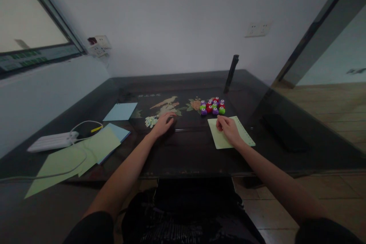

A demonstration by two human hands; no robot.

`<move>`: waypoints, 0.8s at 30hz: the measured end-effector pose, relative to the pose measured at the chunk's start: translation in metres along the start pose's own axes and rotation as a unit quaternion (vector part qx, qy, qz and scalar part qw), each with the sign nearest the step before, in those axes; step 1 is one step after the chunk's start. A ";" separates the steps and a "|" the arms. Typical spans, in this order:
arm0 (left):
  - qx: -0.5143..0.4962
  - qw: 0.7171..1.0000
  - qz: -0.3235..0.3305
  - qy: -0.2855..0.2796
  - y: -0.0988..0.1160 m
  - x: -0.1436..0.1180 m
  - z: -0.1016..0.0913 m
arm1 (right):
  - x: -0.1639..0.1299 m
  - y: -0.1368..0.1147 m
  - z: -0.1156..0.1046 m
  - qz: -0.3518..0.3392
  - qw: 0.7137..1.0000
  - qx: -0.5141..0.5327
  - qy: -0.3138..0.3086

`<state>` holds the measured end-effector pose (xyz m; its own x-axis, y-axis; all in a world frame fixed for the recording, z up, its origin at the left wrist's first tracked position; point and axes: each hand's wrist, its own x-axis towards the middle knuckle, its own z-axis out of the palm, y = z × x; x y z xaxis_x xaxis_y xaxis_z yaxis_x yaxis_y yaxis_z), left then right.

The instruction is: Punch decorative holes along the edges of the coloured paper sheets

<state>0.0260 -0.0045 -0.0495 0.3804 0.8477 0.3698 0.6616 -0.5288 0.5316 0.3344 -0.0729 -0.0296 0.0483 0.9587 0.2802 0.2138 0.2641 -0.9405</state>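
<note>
My left hand [164,124] rests on the dark table just right of a small pile of pale white-and-green pieces [151,121]. Its fingers are stretched out and loosely apart, with nothing visible in them. On the right, my right hand [227,127] is over a pale yellow-green sheet [220,140], with the fingers curled together. Whatever those fingers may hold is too small or hidden to make out. Small marks run along the sheet's right edge. Just beyond it stands a cluster of red, purple and green toy-like pieces with eye-like dots [212,106].
At left lie a light blue sheet [120,111], yellow-green sheets [67,158] and a white power strip [53,142] with its cable. A black upright bar [231,73] stands at the back right. A dark flat object [284,132] lies on the right side.
</note>
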 end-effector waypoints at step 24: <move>0.091 0.994 0.032 -0.046 -0.016 0.001 -0.007 | 0.000 0.000 0.000 -0.003 1.000 -0.016 -0.018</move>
<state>0.0111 0.0047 -0.0526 0.4770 0.8172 0.3235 0.7370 -0.5724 0.3594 0.3339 -0.0731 -0.0293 0.0123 0.9602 0.2792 0.2448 0.2678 -0.9319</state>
